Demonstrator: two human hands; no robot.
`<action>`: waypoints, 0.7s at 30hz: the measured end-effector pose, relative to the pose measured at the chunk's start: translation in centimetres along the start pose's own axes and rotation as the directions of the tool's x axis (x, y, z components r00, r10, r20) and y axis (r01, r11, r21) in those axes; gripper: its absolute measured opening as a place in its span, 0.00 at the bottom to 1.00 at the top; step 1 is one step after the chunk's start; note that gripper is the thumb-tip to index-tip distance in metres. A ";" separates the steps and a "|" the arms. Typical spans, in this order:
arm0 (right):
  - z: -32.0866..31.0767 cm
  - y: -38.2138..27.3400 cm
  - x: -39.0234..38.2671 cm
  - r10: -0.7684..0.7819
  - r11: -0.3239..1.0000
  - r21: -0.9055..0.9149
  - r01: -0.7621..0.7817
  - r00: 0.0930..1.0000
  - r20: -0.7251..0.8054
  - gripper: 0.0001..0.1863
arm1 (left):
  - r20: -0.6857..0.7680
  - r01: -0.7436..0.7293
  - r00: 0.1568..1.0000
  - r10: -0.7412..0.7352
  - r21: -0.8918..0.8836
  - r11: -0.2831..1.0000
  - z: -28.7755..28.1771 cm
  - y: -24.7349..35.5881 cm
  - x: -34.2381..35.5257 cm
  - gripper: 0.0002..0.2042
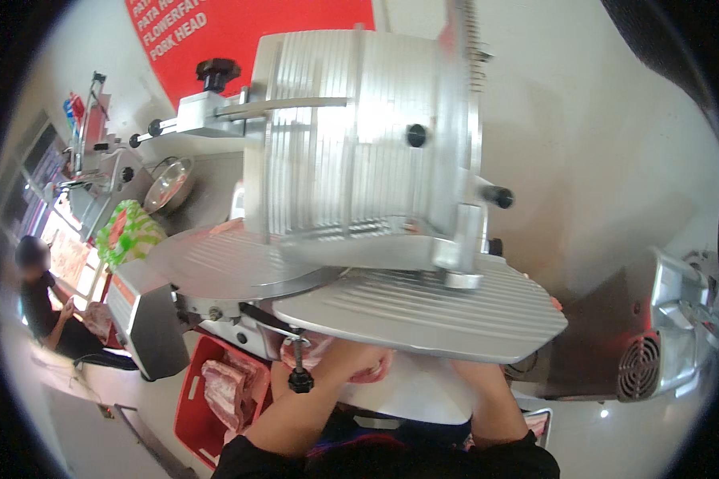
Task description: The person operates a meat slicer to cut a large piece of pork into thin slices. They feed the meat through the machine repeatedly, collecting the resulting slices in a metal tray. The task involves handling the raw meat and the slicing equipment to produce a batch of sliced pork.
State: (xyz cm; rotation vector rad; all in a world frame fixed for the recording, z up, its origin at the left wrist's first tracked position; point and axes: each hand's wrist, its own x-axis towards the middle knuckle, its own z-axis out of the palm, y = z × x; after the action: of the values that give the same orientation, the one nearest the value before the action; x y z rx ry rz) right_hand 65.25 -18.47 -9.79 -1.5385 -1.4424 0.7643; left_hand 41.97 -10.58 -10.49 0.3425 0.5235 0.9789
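A large metal meat slicer fills the middle, its ribbed tray jutting out above my hands. Under that tray's near edge reaches my left hand; only the wrist side shows, and the fingers are hidden. Beside that wrist lies a piece of raw meat, partly covered by the tray and forearm. My right hand also goes beneath the tray, its fingers out of sight. Between my forearms is a pale, smooth board or tray. Whether either hand holds anything cannot be seen.
At lower left, a red crate holds slabs of raw meat. A black knob hangs below the slicer. Behind stand a metal bowl and a green-white bag. Another person is far left; a metal machine stands right.
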 end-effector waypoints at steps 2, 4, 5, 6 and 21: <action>-0.4 4.7 -0.3 -0.033 0.997 -0.077 0.025 0.995 -0.096 0.20 | 0.068 0.023 0.997 -0.024 0.013 1.000 -1.2 1.3 1.0 0.23; -1.2 5.5 -0.4 -0.068 0.965 -0.263 0.027 0.987 -0.149 0.22 | 0.097 -0.001 0.995 0.004 -0.027 1.000 -2.3 2.9 2.1 0.23; -1.5 5.1 0.0 -0.091 0.925 -0.379 0.027 0.984 -0.153 0.24 | 0.100 -0.028 0.994 0.033 -0.055 0.998 -3.0 3.8 2.7 0.23; -2.0 4.7 0.2 -0.145 0.912 -0.405 0.059 0.972 -0.185 0.24 | 0.110 -0.047 0.992 0.056 -0.083 0.995 -3.4 4.5 3.4 0.23; -2.9 14.6 2.6 0.227 0.956 0.044 -0.289 0.829 0.512 0.21 | 0.109 -0.046 0.990 0.085 -0.322 0.946 -2.8 7.7 7.7 0.21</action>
State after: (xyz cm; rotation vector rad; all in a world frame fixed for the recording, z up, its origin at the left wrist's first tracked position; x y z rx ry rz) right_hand 74.71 -15.77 -21.30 -1.5233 -1.5273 1.4808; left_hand 38.54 0.14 -10.98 0.1282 0.2371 1.0813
